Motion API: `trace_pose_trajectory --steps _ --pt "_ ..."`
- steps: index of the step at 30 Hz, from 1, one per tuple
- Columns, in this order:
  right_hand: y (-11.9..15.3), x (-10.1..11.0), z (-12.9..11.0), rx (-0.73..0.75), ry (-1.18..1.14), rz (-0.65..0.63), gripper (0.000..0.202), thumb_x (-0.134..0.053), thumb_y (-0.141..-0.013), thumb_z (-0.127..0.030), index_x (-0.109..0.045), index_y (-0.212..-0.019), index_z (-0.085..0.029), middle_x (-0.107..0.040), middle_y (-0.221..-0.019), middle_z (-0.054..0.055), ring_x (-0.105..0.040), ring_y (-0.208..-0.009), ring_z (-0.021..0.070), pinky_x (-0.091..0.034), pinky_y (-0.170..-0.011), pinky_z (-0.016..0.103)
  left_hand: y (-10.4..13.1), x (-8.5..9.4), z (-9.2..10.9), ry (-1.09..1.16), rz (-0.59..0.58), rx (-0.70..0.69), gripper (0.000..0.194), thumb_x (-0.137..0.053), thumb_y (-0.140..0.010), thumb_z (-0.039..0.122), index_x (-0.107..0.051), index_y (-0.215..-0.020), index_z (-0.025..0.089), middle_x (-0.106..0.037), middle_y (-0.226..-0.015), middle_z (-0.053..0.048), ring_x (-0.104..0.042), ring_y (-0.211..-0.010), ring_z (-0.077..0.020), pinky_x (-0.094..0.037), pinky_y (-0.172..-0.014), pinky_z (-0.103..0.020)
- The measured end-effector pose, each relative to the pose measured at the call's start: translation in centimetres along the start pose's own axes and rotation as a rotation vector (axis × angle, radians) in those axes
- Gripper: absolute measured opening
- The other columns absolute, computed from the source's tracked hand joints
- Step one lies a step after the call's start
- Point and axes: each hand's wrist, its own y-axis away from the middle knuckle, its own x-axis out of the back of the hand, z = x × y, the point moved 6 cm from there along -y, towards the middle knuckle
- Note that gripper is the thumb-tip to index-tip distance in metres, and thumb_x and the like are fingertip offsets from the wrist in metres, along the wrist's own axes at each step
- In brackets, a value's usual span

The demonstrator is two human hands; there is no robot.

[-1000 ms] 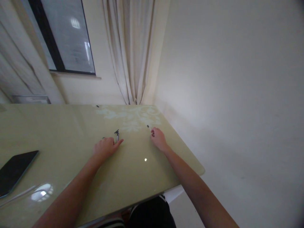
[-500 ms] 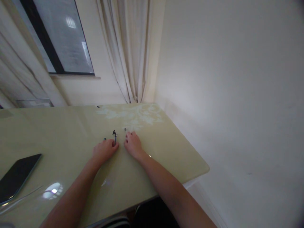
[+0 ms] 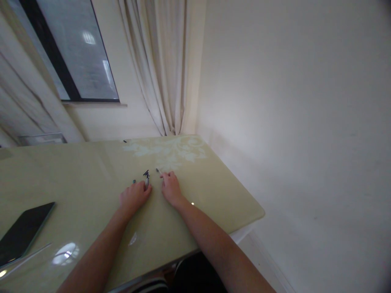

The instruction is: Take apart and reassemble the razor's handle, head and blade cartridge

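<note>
My left hand (image 3: 136, 196) rests low over the table, its thumb and fingers closed on a small, thin piece with a dark, angled top and a pale body (image 3: 147, 178). What kind of thing it is, I cannot make out. To the right, my right hand (image 3: 171, 188) pinches a slim pale stick with a dark tip (image 3: 157, 171), which points up and to the left. The two hands are apart, with a narrow gap between them. A tiny dark object (image 3: 134, 181) shows just beyond my left knuckles.
The glossy, pale yellow-green table (image 3: 214, 203) has a white leaf pattern at its far corner. A dark tablet-like slab (image 3: 26, 232) lies at the left, with a thin pale rod (image 3: 27, 260) beside it. A small dark bit (image 3: 125, 141) lies near the back edge.
The dark-tipped stick shows more clearly at my right fingers and now slants up and left. The piece in my left hand has turned a little. The whole view has shifted slightly.
</note>
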Motion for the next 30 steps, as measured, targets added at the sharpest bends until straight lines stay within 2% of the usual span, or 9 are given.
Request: trace_pose_trajectory --steps 4,11,18,30 --pt "-0.1 0.0 0.2 -0.003 -0.002 0.009 0.037 -0.051 -0.095 -0.004 -0.069 -0.125 -0.017 -0.060 -0.121 0.014 -0.060 -0.110 0.0230 -0.047 -0.102 0.036 -0.1 -0.2 -0.1 0.018 0.007 -0.001 0.052 -0.034 -0.100 0.055 -0.071 -0.092 0.020 -0.078 -0.103 -0.020 -0.075 -0.099 -0.0389 -0.054 -0.078 -0.044" --pt "-0.2 -0.3 0.0 0.014 -0.015 -0.030 0.030 -0.057 -0.094 -0.009 -0.072 -0.118 -0.017 -0.061 -0.121 0.012 -0.062 -0.106 0.0209 -0.049 -0.101 0.034 0.0 -0.1 0.0 0.030 0.011 0.001 0.055 -0.035 -0.099 0.060 -0.071 -0.092 0.019 -0.077 -0.101 -0.021 -0.074 -0.098 -0.0416 -0.054 -0.077 -0.046" --pt "0.0 -0.2 -0.4 0.030 0.034 -0.030 0.025 -0.055 -0.093 -0.009 -0.075 -0.109 -0.012 -0.062 -0.120 0.016 -0.063 -0.106 0.0233 -0.050 -0.100 0.034 0.1 0.0 0.0 0.025 0.015 0.009 0.055 -0.034 -0.099 0.061 -0.071 -0.093 0.020 -0.077 -0.103 -0.020 -0.075 -0.099 -0.0406 -0.054 -0.078 -0.046" --pt "0.2 0.1 -1.1 0.062 0.021 -0.050 0.021 -0.059 -0.096 -0.016 -0.074 -0.109 -0.012 -0.062 -0.121 0.016 -0.064 -0.105 0.0239 -0.051 -0.100 0.034 0.3 -0.1 -0.1 0.019 0.050 0.051 0.050 -0.034 -0.100 0.055 -0.072 -0.095 0.022 -0.078 -0.103 -0.019 -0.075 -0.100 -0.0389 -0.053 -0.078 -0.044"
